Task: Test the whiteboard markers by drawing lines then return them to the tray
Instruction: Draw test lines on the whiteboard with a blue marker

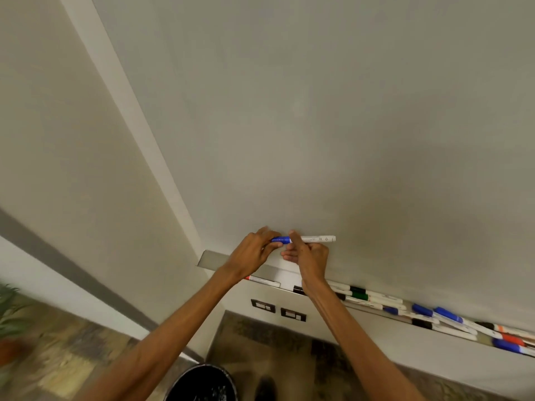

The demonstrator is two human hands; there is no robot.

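The left grip (254, 250) pinches the blue cap (281, 240) of a whiteboard marker (318, 239), and the right grip (310, 255) curls its fingers round the white barrel just beside the cap. The marker lies level, just in front of the whiteboard (333, 111) near its lower left corner and above the tray (210, 259). Whether the cap is seated or partly pulled off cannot be told. In the tray, a red-tipped marker (263, 281) lies at the left end, and more markers (445, 315), with green, black, blue and orange caps, trail off to the right. Below the tray, two wall sockets (263, 306) sit side by side, and a black bin (202, 383) stands on the floor nearest the person.
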